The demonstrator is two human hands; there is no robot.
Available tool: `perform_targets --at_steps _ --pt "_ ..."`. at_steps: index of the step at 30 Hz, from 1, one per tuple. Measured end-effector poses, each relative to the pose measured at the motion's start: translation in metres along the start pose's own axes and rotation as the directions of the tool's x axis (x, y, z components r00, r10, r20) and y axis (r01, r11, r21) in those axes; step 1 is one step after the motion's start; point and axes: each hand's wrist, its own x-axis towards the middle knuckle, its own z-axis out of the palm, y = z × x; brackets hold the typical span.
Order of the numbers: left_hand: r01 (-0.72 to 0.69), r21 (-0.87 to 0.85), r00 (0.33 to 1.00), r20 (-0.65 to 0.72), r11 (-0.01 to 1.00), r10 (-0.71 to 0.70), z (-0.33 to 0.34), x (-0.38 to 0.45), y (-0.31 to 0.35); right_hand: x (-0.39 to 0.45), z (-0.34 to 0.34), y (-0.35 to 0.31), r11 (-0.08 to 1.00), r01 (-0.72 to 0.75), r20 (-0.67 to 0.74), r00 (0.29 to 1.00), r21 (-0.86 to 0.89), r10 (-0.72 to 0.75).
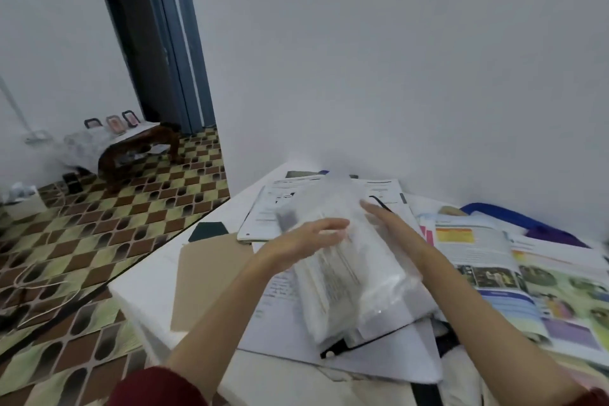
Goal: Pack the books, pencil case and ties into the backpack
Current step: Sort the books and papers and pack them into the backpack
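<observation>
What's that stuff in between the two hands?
Between the left hand and the right hand, the head view shows a blurry see-through plastic pouch with pale sheets inside. Both hands touch its sides with straight fingers.

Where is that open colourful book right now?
In the head view, the open colourful book lies flat on the table's right side, just right of the right hand and the clear plastic pouch, with blue fabric behind it.
</observation>
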Motion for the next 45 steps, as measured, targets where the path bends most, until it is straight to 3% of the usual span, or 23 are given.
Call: perform_targets --at_steps 2,4,7,9,11,14,17,19,22,25,29,33,37,40,43,45 --pt "-0.058 0.045 0.997 0.053 0.997 0.056 0.013 0.014 -0.003 0.001 -0.034 0.01 0.987 -0.099 -0.012 0.995 -0.126 0.099" --pt "-0.102 0.048 0.994 0.037 0.994 0.101 0.018 0.028 -0.007 0.005 -0.061 0.016 0.956 -0.173 -0.129 0.981 -0.236 0.146" --pt "-0.077 0.159 0.966 -0.234 0.984 0.113 0.014 0.05 -0.018 0.006 -0.088 0.008 0.874 -0.166 -0.268 0.962 -0.457 0.043" --pt "0.051 0.263 0.88 -0.468 0.963 0.081 0.008 0.059 -0.033 0.012 -0.106 0.008 0.757 -0.227 -0.369 0.929 -0.613 -0.02" --pt "0.143 0.089 0.831 -0.552 0.986 -0.071 0.005 0.063 -0.051 0.018 -0.119 0.016 0.619 -0.3 -0.396 0.918 -0.726 -0.02" --pt "0.131 -0.16 0.863 -0.468 0.978 -0.192 0.014 0.063 -0.069 0.024 -0.117 0.035 0.547 -0.341 -0.388 0.921 -0.764 0.032" --pt "0.118 -0.302 0.841 -0.476 0.946 -0.257 0.022 0.07 -0.074 0.031 -0.102 0.049 0.656 -0.326 -0.428 0.904 -0.681 0.005" --pt "0.116 -0.49 0.818 -0.446 0.864 -0.363 0.023 0.077 -0.07 0.035 -0.094 0.057 0.729 -0.299 -0.443 0.897 -0.616 -0.007" --pt "0.14 -0.605 0.869 -0.303 0.783 -0.39 0.033 0.079 -0.054 0.034 -0.093 0.062 0.746 -0.303 -0.469 0.883 -0.593 -0.014" --pt "0.123 -0.564 0.911 -0.262 0.817 -0.318 0.043 0.077 -0.035 0.022 -0.095 0.052 0.833 -0.285 -0.47 0.882 -0.474 0.034" --pt "-0.001 -0.454 0.938 -0.309 0.891 -0.157 0.039 0.071 0.003 -0.011 -0.115 0.032 0.969 -0.229 -0.37 0.911 -0.09 0.181" --pt "-0.16 -0.345 0.971 -0.224 0.925 0.084 0.044 0.064 0.061 -0.061 -0.14 0.002 0.993 -0.071 -0.319 0.943 0.098 0.099" --pt "-0.269 -0.291 0.963 -0.071 0.918 0.26 0.07 0.07 0.123 -0.125 -0.172 -0.026 0.991 0.061 -0.377 0.926 0.117 -0.012" --pt "-0.279 -0.256 0.947 0.088 0.926 0.31 0.107 0.092 0.153 -0.181 -0.198 -0.037 0.981 0.148 -0.41 0.908 0.122 -0.086" --pt "-0.301 -0.234 0.916 0.199 0.924 0.348 0.172 0.109 0.173 -0.242 -0.226 -0.041 0.971 0.219 -0.546 0.827 0.097 -0.132" --pt "-0.368 -0.109 0.889 0.251 0.923 0.384 0.214 0.115 0.18 -0.278 -0.245 -0.04 0.981 0.195 -0.643 0.754 0.021 -0.137"
